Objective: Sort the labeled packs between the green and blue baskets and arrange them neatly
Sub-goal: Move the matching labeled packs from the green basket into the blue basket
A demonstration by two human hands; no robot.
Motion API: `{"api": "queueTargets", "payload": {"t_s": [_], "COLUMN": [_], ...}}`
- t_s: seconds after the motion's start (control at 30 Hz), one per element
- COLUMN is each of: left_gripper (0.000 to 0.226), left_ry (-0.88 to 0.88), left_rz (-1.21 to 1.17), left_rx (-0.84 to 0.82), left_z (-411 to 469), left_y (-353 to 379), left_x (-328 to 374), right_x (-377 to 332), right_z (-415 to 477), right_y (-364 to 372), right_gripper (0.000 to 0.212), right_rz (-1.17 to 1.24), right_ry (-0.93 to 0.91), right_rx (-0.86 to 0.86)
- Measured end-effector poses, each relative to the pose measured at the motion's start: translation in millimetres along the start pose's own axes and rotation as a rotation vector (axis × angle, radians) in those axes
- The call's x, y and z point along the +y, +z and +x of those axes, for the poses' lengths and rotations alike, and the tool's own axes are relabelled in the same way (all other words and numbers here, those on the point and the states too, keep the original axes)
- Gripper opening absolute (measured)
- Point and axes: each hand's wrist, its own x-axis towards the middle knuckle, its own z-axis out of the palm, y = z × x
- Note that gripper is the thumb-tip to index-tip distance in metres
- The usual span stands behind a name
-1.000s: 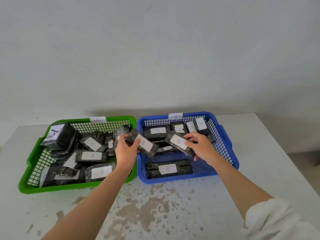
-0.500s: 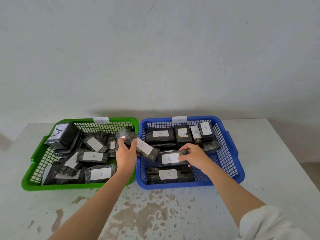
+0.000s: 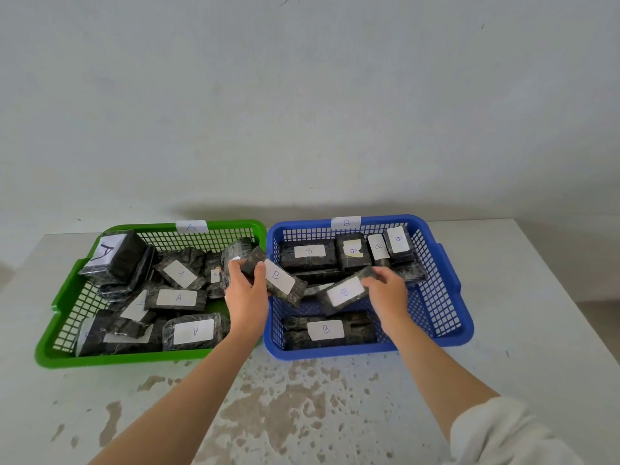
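On a stained surface (image 3: 302, 414), the green basket (image 3: 147, 359) sits left of the blue basket (image 3: 369, 350), where the left hand (image 3: 246, 297) grips a B pack (image 3: 280, 280) angled far-left to near-right over the shared rims, and right-hand fingers (image 3: 377, 280) clasp a second B pack (image 3: 344, 292), tilted.

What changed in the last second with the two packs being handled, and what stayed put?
The right hand lowered its B pack from above the blue basket into its middle, where it now lies tilted, fingers still on it. The left hand keeps gripping another B pack over the divide between the baskets, shifted only slightly. The packs in the green basket and the back row of B packs stayed as they were.
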Motion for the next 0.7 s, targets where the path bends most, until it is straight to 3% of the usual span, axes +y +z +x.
{"api": "queueTargets", "payload": {"t_s": [0.1,0.2,0.3,0.4,0.47,0.57,0.7], "left_gripper": [0.012,0.012,0.012,0.012,0.012,0.012,0.013], "left_ry": [0.069,0.079,0.068,0.061,0.061,0.074,0.071], "left_rz": [0.022,0.049,0.052,0.051,0.045,0.046,0.048], "left_rx": [-0.002,-0.005,-0.011,0.002,0.005,-0.004,-0.016], "left_z": [-8.1,-11.7,-12.9,-13.1,-13.3,-14.0,-14.2], "left_y": [7.5,14.4,16.7,16.9,17.0,17.3,18.6], "left_x": [4.0,7.1,7.6,6.6,6.2,4.4,1.6], "right_x": [-1.7,-6.7,-13.2,-6.8,-3.6,-3.7,11.7], "right_z": [5.3,14.7,23.7,28.5,30.3,30.4,13.6], "right_y": [-25.4,-48.9,-64.3,-67.8,-67.2,-63.6,-48.3], "right_gripper": [0.022,0.030,0.034,0.037,0.037,0.034,0.056], "right_rz": [0.013,-0.052,-0.239,-0.654,-0.803,-0.894,-0.955], "right_ry": [-0.045,-0.151,-0.236,-0.269,-0.255,-0.258,-0.276], "right_rx": [0.130,0.131,-0.081,-0.368,-0.436,-0.404,-0.222]}}
